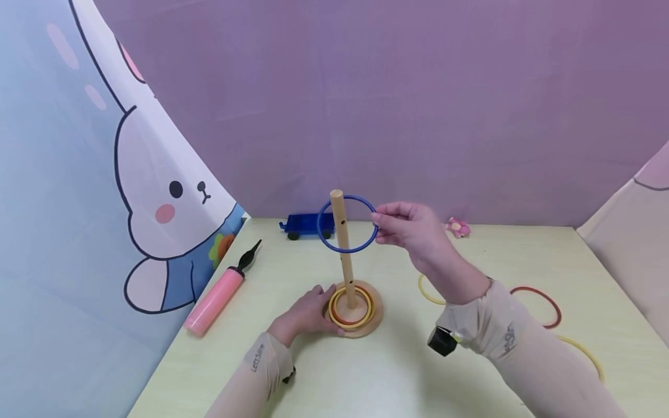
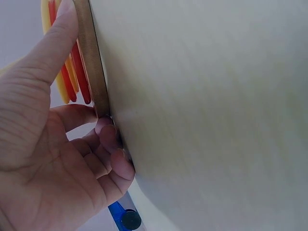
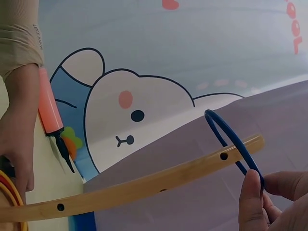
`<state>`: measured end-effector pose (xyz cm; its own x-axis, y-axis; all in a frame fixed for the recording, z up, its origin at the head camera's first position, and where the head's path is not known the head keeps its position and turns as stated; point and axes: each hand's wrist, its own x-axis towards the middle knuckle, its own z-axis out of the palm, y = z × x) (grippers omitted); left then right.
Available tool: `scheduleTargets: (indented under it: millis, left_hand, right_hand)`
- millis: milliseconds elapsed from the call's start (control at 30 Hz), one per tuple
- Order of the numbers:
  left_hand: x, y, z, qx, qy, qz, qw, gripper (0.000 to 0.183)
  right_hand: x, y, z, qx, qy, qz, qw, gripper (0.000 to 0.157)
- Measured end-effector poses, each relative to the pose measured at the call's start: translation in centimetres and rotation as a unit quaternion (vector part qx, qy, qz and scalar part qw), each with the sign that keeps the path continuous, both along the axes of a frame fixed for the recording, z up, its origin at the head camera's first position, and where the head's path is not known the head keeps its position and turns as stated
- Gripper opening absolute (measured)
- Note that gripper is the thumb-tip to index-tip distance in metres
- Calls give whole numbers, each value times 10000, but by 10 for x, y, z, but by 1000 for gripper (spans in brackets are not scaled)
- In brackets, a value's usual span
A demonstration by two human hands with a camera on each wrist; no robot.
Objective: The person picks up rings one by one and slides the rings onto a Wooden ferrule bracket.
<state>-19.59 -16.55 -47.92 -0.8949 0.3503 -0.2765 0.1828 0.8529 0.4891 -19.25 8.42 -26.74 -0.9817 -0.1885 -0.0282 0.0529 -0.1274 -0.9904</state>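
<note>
I judge that the relation to watch is blue ring to post: the blue ring [image 1: 360, 248] encircles the wooden post [image 1: 342, 232] near its top, tilted rather than square across it. The post's long axis runs upright from the round wooden base [image 1: 378, 310]. My right hand [image 1: 410, 229] is the nearer to the ring, pinching its right edge between thumb and fingers, just right of the post. My left hand [image 1: 310, 310] is low and well apart from it, gripping the base's left edge beside the yellow and red rings [image 1: 371, 307] stacked around the post's foot. I can't count that stack surely, since the rings overlap and my thumb covers part of them in the left wrist view, which shows me neither the post nor the blue ring. The right wrist view cuts off the base at its left edge. In the head view, my right arm and sleeve [image 1: 507, 337] hide parts of a yellow ring [image 1: 425, 294], a red ring [image 1: 551, 302] and another yellow ring [image 1: 589, 353] on the table.
</note>
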Motion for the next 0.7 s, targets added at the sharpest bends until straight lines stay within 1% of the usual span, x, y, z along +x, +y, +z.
scheduleTargets:
  millis: [167,400,700]
  left_hand:
    - [1,0,0,-11,29,-12,10000,111]
    - [1,0,3,64,-23,3,10000,111]
    - [-1,-2,-1,20,2,-59,10000,110]
  right_hand:
    - [0,1,-10,49,-107,16,9999,24]
    - [0,2,-28,-80,-163,148,9997,23]
    - [0,3,-53,96,-330,195,9992,27]
